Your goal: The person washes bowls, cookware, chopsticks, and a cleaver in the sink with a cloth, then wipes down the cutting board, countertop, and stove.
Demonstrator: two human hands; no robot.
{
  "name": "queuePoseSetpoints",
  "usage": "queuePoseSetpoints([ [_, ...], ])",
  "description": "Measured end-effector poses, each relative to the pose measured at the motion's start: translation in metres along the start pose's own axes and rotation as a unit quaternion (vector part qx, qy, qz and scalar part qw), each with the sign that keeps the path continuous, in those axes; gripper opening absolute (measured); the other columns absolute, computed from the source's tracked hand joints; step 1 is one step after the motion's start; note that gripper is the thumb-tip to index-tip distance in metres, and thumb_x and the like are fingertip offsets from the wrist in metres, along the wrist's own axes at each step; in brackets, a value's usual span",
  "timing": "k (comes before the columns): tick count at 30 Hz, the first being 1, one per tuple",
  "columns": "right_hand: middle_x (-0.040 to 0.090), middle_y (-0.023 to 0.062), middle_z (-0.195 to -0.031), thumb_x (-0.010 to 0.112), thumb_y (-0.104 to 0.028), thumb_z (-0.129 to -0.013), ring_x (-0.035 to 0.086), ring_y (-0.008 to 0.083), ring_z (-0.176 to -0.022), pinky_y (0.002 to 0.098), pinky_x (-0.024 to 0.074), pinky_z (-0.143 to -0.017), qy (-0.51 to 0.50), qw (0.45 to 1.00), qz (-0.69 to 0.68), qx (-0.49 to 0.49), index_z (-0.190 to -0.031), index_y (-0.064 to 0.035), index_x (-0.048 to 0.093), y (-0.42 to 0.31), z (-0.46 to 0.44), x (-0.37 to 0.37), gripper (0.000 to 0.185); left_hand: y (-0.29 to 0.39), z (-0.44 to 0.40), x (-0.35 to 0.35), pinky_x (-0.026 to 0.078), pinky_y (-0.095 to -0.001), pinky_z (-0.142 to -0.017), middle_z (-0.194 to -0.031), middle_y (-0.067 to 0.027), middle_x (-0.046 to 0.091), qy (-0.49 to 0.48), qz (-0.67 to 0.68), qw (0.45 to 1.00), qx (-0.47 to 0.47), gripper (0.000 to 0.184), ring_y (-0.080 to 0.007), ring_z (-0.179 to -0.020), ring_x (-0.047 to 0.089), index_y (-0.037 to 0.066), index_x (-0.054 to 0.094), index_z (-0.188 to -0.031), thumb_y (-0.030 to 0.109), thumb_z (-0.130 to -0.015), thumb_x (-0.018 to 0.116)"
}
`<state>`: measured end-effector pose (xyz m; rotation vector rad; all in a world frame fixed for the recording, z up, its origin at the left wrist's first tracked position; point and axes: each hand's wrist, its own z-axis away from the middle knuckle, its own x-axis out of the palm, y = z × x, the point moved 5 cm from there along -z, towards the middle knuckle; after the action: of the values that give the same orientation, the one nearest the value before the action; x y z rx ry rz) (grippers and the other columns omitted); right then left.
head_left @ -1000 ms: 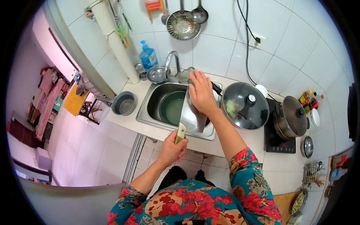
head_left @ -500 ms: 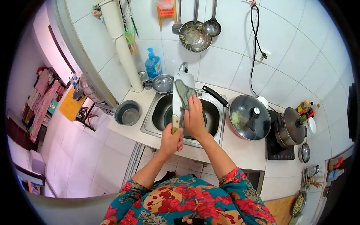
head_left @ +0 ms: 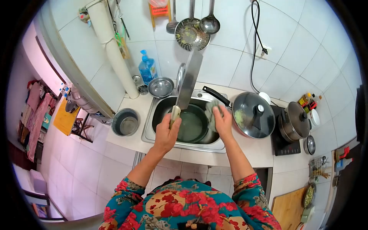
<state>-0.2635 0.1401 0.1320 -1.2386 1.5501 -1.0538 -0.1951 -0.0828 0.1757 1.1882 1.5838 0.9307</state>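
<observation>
Left hand (head_left: 167, 134): fingers curled firmly into a closed grip, thumb toward the inner side. Left forearm (head_left: 143, 166): bare, slanting up and inward to that grip. Right hand (head_left: 223, 120): right of the left-hand grip, apart from it, fingers bent in a pinch. Right forearm (head_left: 238, 155): bare, slanting up and inward below its hand.

No words, brands or numbers can be read. The blue bottle (head_left: 147, 70) bears a label too small to make out, as do the bottles (head_left: 305, 99) by the wall; marks on the cooktop (head_left: 283, 150) and the lid's round dial (head_left: 260, 108) are illegible too.
</observation>
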Motion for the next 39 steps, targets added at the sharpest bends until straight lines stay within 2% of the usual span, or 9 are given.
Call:
queuePoseSetpoints([
  [4, 0.06, 0.0065, -0.098, 0.058, -0.021, -0.086, 0.056, 0.0141, -0.085, 0.0272, 0.045, -0.075, -0.006, 0.94, -0.336, 0.067, -0.112, 0.0034, 0.052, -0.057, -0.003, 0.026, 0.036, 0.022, 0.006, 0.015, 0.046, -0.0362, -0.053, -0.079, -0.0122, 0.058, 0.028, -0.238, 0.949, 0.206, 0.025, -0.0314, -0.065, 0.057, 0.004, 0.052, -0.102, 0.019, -0.083, 0.058],
  [9, 0.06, 0.0074, -0.099, 0.058, -0.014, -0.085, 0.057, 0.0146, -0.086, 0.028, 0.0461, -0.075, 0.032, 0.942, -0.305, 0.137, -0.11, 0.0012, 0.052, -0.039, 0.007, 0.03, 0.03, 0.013, 0.016, 0.031, 0.046, -0.0337, -0.049, -0.074, -0.0105, 0.057, -0.01, -0.221, 0.946, 0.236, 0.025, -0.0259, -0.057, 0.057, 0.003, 0.051, -0.098, 0.017, -0.08, 0.061],
  [11, 0.06, 0.0078, -0.1, 0.057, -0.012, -0.085, 0.058, 0.0145, -0.086, 0.0276, 0.0464, -0.075, 0.015, 0.935, -0.327, 0.139, -0.111, 0.001, 0.052, -0.037, 0.012, 0.033, 0.029, -0.02, 0.029, 0.055, 0.044, -0.0277, -0.042, -0.07, -0.0059, 0.054, -0.337, 0.178, 0.887, -0.262, 0.02, -0.0156, -0.049, 0.053, 0.004, 0.051, -0.097, 0.014, -0.081, 0.059],
  [12, 0.061, 0.0055, -0.094, 0.062, -0.014, -0.084, 0.058, 0.013, -0.081, 0.0268, 0.0471, -0.072, 0.006, 0.934, -0.326, 0.146, -0.106, -0.0007, 0.054, -0.039, 0.015, 0.036, 0.027, -0.012, 0.036, 0.06, 0.038, -0.0217, -0.037, -0.066, -0.0009, 0.049, -0.345, 0.271, 0.842, -0.314, 0.017, -0.0069, -0.046, 0.045, 0.006, 0.049, -0.098, 0.011, -0.083, 0.056],
  [15, 0.061, 0.0057, -0.091, 0.065, -0.018, -0.082, 0.058, 0.0124, -0.08, 0.0257, 0.0459, -0.072, -0.007, 0.966, -0.211, 0.151, -0.103, 0.0007, 0.056, -0.027, 0.012, 0.034, 0.029, -0.024, 0.047, 0.067, 0.036, -0.0208, -0.036, -0.06, 0.0009, 0.042, -0.336, 0.416, 0.762, -0.366, 0.021, -0.0068, -0.041, 0.039, 0.006, 0.047, -0.101, 0.01, -0.083, 0.056],
  [19, 0.063, 0.0085, -0.087, 0.062, -0.021, -0.084, 0.055, 0.0121, -0.08, 0.0282, 0.045, -0.073, 0.081, 0.983, 0.159, 0.042, -0.101, 0.0015, 0.058, -0.032, 0.0, -0.016, 0.029, -0.027, 0.049, 0.06, 0.03, -0.0208, -0.035, -0.058, 0.0022, 0.035, -0.267, 0.339, 0.813, -0.39, 0.012, -0.0055, -0.041, 0.032, 0.008, 0.043, -0.093, 0.008, -0.084, 0.051],
  [27, 0.047, 0.0206, -0.121, 0.056, -0.012, -0.082, 0.048, 0.0359, -0.11, 0.038, 0.0404, -0.091, -0.08, 0.942, 0.206, -0.251, -0.113, -0.0011, 0.053, -0.075, 0.047, 0.052, 0.033, -0.03, 0.048, 0.06, 0.029, -0.0228, -0.035, -0.058, 0.0016, 0.035, -0.262, 0.276, 0.843, -0.381, 0.013, -0.0069, -0.042, 0.032, 0.006, 0.04, -0.092, 0.007, -0.084, 0.05],
  [33, 0.042, 0.0168, -0.131, 0.051, -0.014, -0.084, 0.036, 0.0344, -0.124, 0.0497, 0.023, -0.104, -0.055, 0.922, 0.29, -0.25, -0.123, -0.0063, 0.048, -0.053, 0.014, 0.063, 0.039, -0.019, 0.058, 0.056, 0.032, -0.0254, -0.034, -0.06, -0.0017, 0.039, -0.316, 0.23, 0.844, -0.367, 0.019, -0.0086, -0.042, 0.036, 0.003, 0.035, -0.095, 0.006, -0.084, 0.05],
  [39, 0.05, 0.0219, -0.121, 0.048, -0.019, -0.087, 0.045, 0.0357, -0.114, 0.0445, 0.0325, -0.096, -0.019, 0.937, 0.248, -0.245, -0.12, -0.0022, 0.05, -0.022, -0.043, 0.039, 0.036, -0.025, 0.068, 0.046, 0.031, -0.0249, -0.034, -0.06, -0.0014, 0.039, -0.323, 0.24, 0.836, -0.374, 0.015, -0.0085, -0.042, 0.036, 0.005, 0.036, -0.091, 0.005, -0.085, 0.05],
])
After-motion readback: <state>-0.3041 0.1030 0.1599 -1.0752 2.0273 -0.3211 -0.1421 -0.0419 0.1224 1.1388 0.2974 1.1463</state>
